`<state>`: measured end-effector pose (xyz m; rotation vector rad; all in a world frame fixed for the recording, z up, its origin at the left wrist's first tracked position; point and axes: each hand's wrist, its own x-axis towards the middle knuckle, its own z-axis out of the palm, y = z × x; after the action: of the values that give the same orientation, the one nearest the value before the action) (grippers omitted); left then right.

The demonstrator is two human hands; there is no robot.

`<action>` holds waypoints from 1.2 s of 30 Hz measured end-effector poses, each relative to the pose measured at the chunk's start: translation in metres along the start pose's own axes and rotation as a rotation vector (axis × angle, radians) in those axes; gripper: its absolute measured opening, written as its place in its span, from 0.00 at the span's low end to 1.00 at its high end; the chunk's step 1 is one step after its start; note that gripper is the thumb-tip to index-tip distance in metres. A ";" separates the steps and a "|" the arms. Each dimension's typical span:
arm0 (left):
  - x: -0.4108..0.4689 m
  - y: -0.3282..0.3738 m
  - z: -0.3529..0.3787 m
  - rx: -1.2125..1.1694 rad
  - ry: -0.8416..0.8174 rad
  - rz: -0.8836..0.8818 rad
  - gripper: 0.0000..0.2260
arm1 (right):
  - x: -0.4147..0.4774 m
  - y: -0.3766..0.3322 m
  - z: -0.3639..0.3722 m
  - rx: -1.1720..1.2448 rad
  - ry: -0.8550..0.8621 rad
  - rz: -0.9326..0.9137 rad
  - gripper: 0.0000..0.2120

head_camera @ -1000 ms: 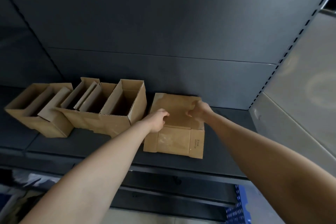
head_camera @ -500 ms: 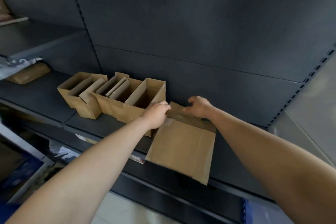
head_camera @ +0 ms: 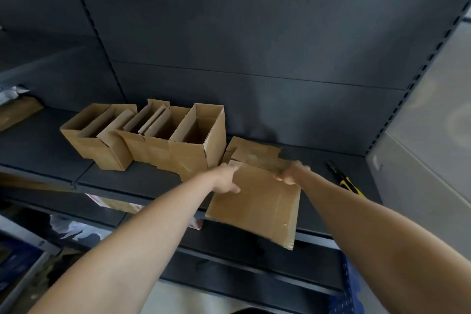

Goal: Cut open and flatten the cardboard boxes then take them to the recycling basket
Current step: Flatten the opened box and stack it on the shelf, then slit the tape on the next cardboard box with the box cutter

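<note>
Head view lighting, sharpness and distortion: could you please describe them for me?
Head view: dim, soft light; head view: wide-angle lens bows the slotted upright; head view: right hand slightly blurred, flattened box fairly sharp.

Three upright boxes (head_camera: 190, 158), one flattened box (head_camera: 260, 201), one knife (head_camera: 348, 183), two hands (head_camera: 226, 179) (head_camera: 290, 173)

No legible text (none anywhere)

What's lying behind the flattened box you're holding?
Another flat cardboard piece lies on the shelf behind the flattened box, gripped by the left hand and the right hand. Its near part is covered, so anything beneath is hidden.
</note>
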<state>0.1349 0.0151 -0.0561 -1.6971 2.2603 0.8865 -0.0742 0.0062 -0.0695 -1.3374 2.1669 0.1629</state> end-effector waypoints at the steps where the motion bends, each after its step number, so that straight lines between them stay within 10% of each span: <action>1: 0.002 -0.004 0.004 -0.013 -0.039 -0.026 0.35 | 0.000 0.005 0.007 0.083 -0.025 0.052 0.48; 7: 0.006 -0.008 0.013 -0.196 0.036 -0.034 0.33 | 0.007 0.010 0.016 0.557 -0.007 0.151 0.43; 17: 0.015 0.001 0.004 -0.019 0.128 -0.032 0.32 | 0.006 -0.020 -0.009 0.391 0.034 0.005 0.30; 28: -0.008 0.003 -0.053 0.374 0.842 0.104 0.16 | -0.034 -0.064 -0.055 0.313 0.132 -0.216 0.17; 32: -0.013 -0.015 -0.071 0.225 0.699 -0.171 0.26 | -0.056 -0.087 -0.062 0.308 0.138 -0.299 0.21; 36: -0.015 -0.027 -0.070 0.070 0.579 -0.192 0.06 | -0.068 -0.105 -0.061 0.288 0.107 -0.378 0.20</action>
<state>0.1788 -0.0161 -0.0019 -2.3154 2.3449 0.2882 0.0127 -0.0161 0.0374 -1.5768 1.8873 -0.3608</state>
